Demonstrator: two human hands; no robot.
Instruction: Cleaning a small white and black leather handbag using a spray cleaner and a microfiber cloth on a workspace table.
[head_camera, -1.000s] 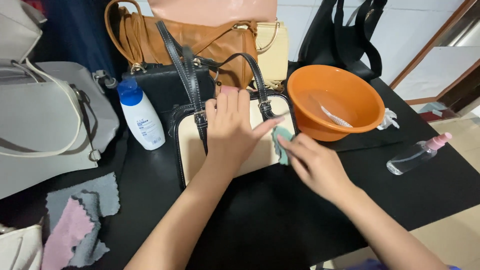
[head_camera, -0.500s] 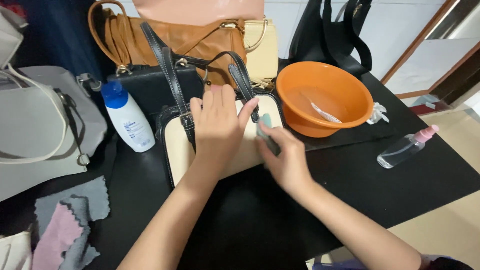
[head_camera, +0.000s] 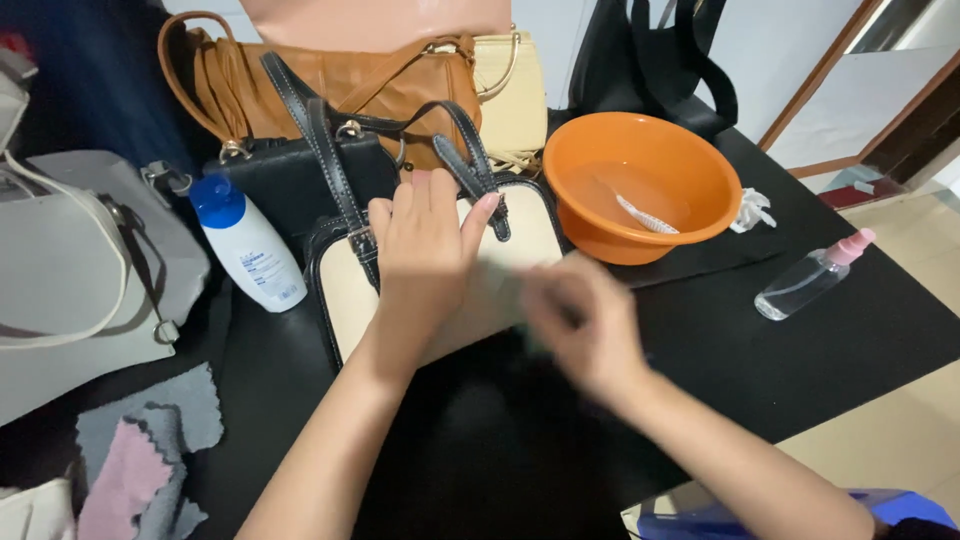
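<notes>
**Q:** Pressed flat, is that how we read the left hand (head_camera: 425, 250)?

**A:** Yes. We see its palm and spread fingers lying on the front panel of the cream leather handbag with black trim and black straps (head_camera: 350, 295), pinning it, not gripping it. The bag lies on its back on the black tabletop (head_camera: 820, 350), between the white lotion bottle with a blue cap (head_camera: 245, 250) and the orange plastic basin (head_camera: 645, 180).

**Q:** And the right hand (head_camera: 580, 325)?

**A:** We find it blurred at the bag's lower right corner. A trace of pale green shows beside it, but we cannot tell whether the fingers are closed on anything.

**Q:** How do we judge the bag will handle?

**A:** We judge it light and soft-walled, so the panel would give under pressure unless backed by a flat hand. The smooth leather looks slippery. The firmer black edging and the strap bases seem the surest places to take hold.

**Q:** What else do we label?

**A:** A white brush (head_camera: 645, 213) lying in the basin's water, a clear spray bottle with a pink top (head_camera: 812, 280) lying on its side to the right, grey and pink cloths (head_camera: 140, 450) at lower left, and a tan leather bag (head_camera: 330, 85) behind.
</notes>
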